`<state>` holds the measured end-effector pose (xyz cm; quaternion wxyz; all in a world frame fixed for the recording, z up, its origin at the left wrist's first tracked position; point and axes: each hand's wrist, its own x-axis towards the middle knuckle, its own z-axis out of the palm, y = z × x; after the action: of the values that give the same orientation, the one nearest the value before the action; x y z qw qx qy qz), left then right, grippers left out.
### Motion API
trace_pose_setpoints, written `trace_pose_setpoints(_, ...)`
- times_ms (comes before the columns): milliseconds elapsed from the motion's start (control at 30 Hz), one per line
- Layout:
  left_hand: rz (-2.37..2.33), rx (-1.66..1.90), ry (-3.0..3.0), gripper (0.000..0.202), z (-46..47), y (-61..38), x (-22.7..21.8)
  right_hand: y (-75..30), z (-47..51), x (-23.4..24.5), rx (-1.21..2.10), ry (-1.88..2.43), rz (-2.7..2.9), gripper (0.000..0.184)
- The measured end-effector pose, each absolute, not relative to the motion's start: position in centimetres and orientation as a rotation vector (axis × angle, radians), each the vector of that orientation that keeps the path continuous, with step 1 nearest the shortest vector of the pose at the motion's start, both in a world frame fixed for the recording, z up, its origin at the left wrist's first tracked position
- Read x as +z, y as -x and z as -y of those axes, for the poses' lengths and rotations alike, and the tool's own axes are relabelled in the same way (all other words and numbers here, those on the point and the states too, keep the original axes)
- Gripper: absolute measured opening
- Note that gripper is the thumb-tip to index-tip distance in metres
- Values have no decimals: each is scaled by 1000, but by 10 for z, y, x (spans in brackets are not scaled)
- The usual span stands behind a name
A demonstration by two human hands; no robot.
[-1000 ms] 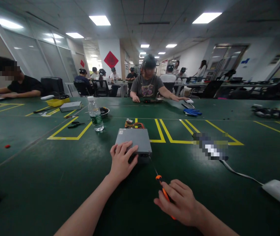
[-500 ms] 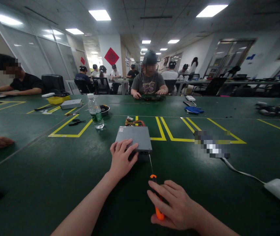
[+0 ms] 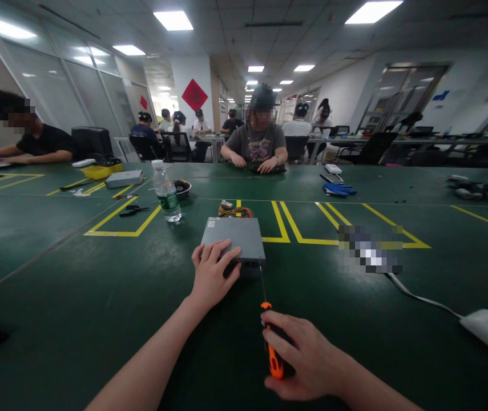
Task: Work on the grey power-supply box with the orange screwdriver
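A grey metal box [image 3: 237,237] with coloured wires [image 3: 234,211] at its far end lies on the green table [image 3: 76,297]. My left hand [image 3: 212,274] rests on the box's near left corner, fingers spread flat on the lid. My right hand [image 3: 306,354] is closed around an orange-and-black screwdriver [image 3: 270,342]. Its thin shaft points at the near right edge of the box, the tip at or just short of it.
A water bottle [image 3: 166,194] stands left of the box inside yellow floor-tape lines. A white cable and adapter [image 3: 487,334] lie at the right. Blue gloves [image 3: 338,190], scissors [image 3: 134,210], a yellow tray [image 3: 100,169]. A person [image 3: 258,140] sits opposite, another at the far left.
My right hand has turned the screwdriver from a slant to nearly straight toward the box and shifted left. Another person's hand appeared at the left edge, then left. The person opposite drew both hands together.
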<state>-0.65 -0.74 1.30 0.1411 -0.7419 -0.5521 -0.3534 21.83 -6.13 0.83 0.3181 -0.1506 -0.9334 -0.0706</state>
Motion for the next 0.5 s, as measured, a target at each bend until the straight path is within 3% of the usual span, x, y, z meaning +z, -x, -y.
trace_pose_setpoints(233, 1615, -1015, 2159, 27, 7, 7, 13, -213, 61, 5, -250, 292, 2470, 41)
trace_pose_setpoints(400, 1616, -1013, 2149, 28, 7, 7, 11, -213, 59, -1, -170, 338, 2428, 48)
trace_pose_setpoints(500, 1620, -1008, 2150, 28, 7, 8, 11, -213, 61, 9, -104, 335, 2520, 43)
